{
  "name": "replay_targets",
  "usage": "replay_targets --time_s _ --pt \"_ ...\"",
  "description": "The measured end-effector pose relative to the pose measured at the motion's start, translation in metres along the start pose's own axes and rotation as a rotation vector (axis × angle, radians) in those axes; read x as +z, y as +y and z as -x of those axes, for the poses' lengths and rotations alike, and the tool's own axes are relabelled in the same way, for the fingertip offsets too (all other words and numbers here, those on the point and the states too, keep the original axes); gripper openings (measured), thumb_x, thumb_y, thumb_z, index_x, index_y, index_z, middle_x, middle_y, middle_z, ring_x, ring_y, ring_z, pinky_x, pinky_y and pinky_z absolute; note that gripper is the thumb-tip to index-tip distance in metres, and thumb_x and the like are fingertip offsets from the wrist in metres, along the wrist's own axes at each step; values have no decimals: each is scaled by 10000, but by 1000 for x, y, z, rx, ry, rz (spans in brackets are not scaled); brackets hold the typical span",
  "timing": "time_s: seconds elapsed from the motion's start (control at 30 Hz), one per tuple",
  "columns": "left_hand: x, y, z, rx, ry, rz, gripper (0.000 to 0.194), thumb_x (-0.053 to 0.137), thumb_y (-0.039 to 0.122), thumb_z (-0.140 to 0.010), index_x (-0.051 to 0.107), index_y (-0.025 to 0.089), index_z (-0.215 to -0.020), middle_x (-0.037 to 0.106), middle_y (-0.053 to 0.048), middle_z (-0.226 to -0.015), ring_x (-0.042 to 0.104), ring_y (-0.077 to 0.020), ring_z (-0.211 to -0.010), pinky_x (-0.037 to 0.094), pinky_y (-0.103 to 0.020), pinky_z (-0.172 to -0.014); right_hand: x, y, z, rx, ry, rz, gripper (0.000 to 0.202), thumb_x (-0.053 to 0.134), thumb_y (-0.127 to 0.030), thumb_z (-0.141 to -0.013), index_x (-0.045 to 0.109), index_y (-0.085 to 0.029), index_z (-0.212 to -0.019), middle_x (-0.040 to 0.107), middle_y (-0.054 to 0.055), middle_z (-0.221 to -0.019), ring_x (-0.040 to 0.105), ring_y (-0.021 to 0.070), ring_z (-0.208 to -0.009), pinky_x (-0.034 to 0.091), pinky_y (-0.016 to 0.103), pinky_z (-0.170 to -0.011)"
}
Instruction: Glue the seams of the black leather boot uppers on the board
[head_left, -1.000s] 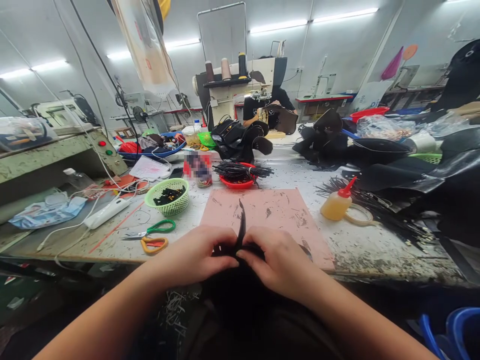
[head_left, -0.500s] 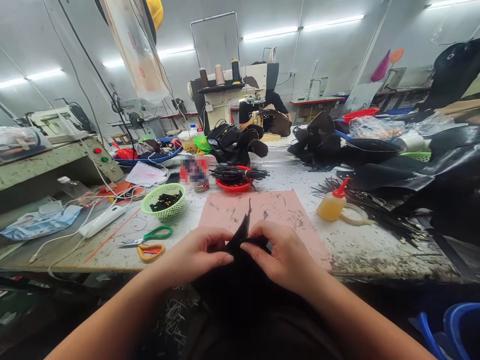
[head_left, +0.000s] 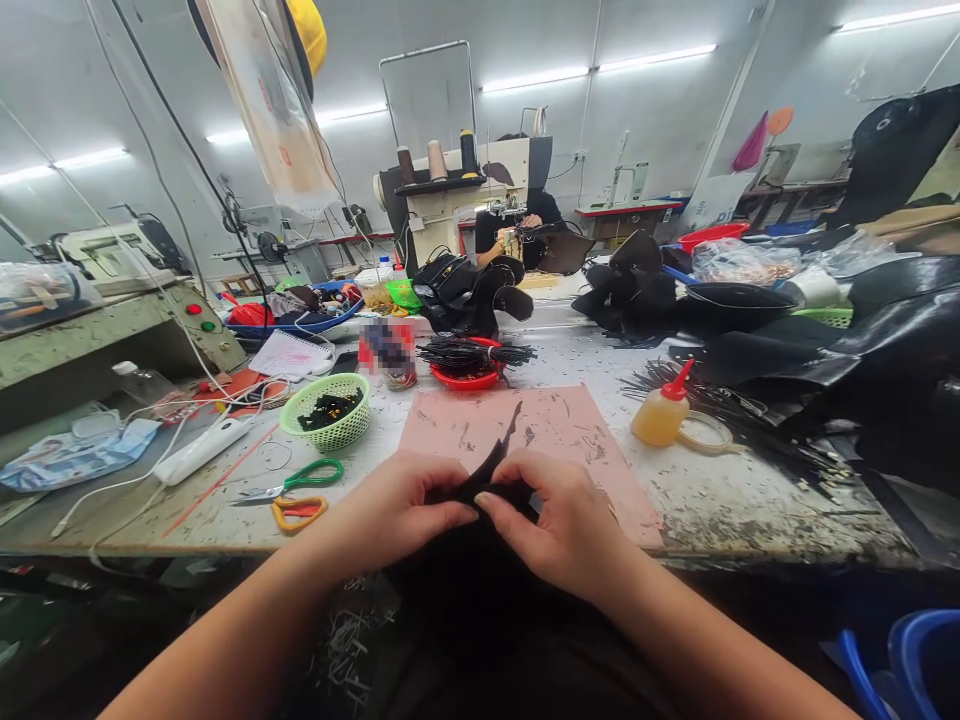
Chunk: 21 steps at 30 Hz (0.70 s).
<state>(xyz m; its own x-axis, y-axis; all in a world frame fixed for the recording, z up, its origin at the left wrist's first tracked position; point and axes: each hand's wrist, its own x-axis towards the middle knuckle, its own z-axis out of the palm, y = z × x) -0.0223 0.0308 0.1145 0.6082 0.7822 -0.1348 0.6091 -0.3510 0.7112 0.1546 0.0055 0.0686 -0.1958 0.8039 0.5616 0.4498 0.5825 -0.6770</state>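
Head view, left hand (head_left: 420, 505) and right hand (head_left: 555, 510) pinching a thin, black, pliable piece (head_left: 491, 462) — its tapered end jutting up between them.

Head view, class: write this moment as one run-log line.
left hand: pinching black material; right hand: pinching black material; nearby: pink mat; mat's left: green basket; mat's right: red-capped bottle

The piece of leather (head_left: 493, 460) is black, and the mat (head_left: 436, 432) is pink with dark smudges. The basket (head_left: 337, 436) is light green with lots of little holes, the bowl (head_left: 465, 382) is red, and the scissors (head_left: 311, 475) have one green handle and one orange one. The bottle (head_left: 660, 418) looks yellow with a red tip (head_left: 679, 381).
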Motion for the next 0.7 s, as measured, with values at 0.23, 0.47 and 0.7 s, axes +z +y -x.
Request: replay_targets --time_s 0.23,0.47,0.7 --pt "7 -5 3 -76 6 323 145 579 281 -723 596 140 -697 519 36 -625 439 -97 -582 349 -190 -517 -1 2 2 22 50 -70 101 521 -208 -741 496 -184 -646 560 -9 -567 507 106 -497 382 208 -460" --pt "7 -9 3 -67 -28 398 147 593 272 -737 627 155 -820 601 8 -751 517 -125 -682 419 -208 -608 0 3 1 47 52 -86 96 536 -214 -742 510 -183 -655 577 -9 -582 517 108 -510 390 211 -471" --pt "5 -2 3 -25 -1 213 225 566 331 -764 608 154 -897 622 -20 -843 541 -166 -767 436 -250 -667 -4 3 -1 89 19 -117 97 561 -205 -750 529 -186 -661 598 -13 -602 530 108 -536 404 216 -502"
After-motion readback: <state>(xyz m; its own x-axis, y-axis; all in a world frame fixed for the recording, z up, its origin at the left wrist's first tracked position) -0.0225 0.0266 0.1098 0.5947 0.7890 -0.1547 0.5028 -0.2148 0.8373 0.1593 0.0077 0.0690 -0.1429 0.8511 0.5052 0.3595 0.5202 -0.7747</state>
